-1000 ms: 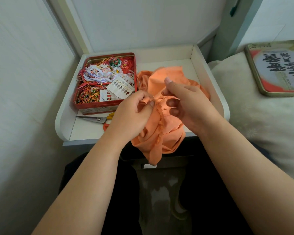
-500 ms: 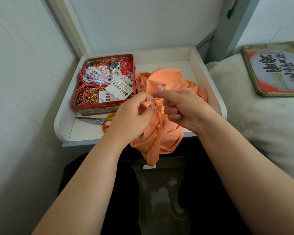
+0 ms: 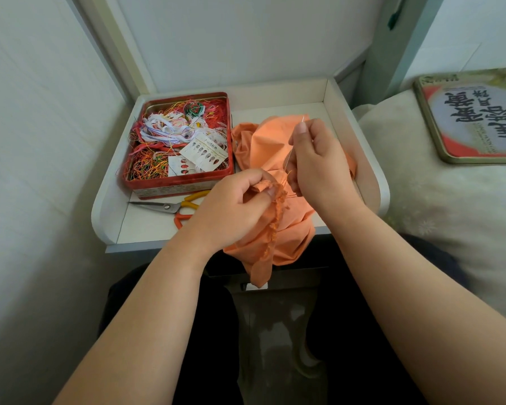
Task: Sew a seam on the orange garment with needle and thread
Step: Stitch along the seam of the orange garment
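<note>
The orange garment (image 3: 263, 147) lies bunched on the white tray table (image 3: 278, 108) and hangs over its front edge. My left hand (image 3: 231, 209) pinches the frayed seam edge between thumb and fingers. Just to the right and a little farther back, my right hand (image 3: 316, 165) pinches the needle (image 3: 303, 119), whose thin metal end pokes up past my fingertips. A fine orange thread (image 3: 288, 162) runs from that hand down to the seam by my left thumb.
A red tin (image 3: 181, 182) full of tangled coloured threads and needle cards stands at the tray's left. Scissors (image 3: 170, 206) with yellow and orange handles lie in front of it. A tin lid (image 3: 468, 112) with printed characters rests on the cushion to the right. Walls close in left and behind.
My right hand has risen up and away from the seam with the needle, drawing the thread through the fabric. My left hand has kept its pinch on the seam edge.
</note>
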Motion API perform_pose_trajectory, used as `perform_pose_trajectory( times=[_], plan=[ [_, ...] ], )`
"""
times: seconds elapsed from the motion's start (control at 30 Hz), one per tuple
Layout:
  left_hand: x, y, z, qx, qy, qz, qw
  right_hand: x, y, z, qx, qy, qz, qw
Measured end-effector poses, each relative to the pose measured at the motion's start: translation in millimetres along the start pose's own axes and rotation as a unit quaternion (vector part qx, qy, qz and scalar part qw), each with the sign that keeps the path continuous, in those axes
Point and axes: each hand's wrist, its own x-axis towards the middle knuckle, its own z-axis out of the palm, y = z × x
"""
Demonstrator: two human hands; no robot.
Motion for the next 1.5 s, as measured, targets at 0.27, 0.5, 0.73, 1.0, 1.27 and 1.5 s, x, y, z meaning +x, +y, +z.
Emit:
perform_pose_trajectory(
  times=[0.27, 0.5, 0.73, 1.0, 1.27, 1.5],
  plan=[
    [-1.7, 9.4, 2.0, -0.032, 0.027, 0.009, 0.999, 2.3, 1.7, 2.0, 0.034, -0.012, -0.053, 0.998],
    [-0.3, 3.8, 2.1, -0.012, 0.069, 0.006, 0.998, 9.9, -1.7, -9.0, 0.327, 0.020, 0.071, 0.942],
    [0.9, 1.6, 1.5, -0.014, -0.025, -0.030, 0.999, 20.4, 0.3, -23.1, 0.473, 0.059, 0.119, 0.871],
    [1.8, -4.2, 1.0, 0.016, -0.079, -0.043, 0.996, 19.0, -0.5, -24.8, 0.332, 0.002, 0.135, 0.934],
    [2.6, -4.3, -7.3, 0.036, -0.105, -0.035, 0.993, 19.8, -2.5, -30.6, 0.243, 0.009, 0.107, 0.964],
    [3.5, -11.8, -8.6, 0.028, -0.042, -0.037, 0.998, 15.5, -1.1, -27.1, 0.149, 0.032, 0.083, 0.985]
  ],
)
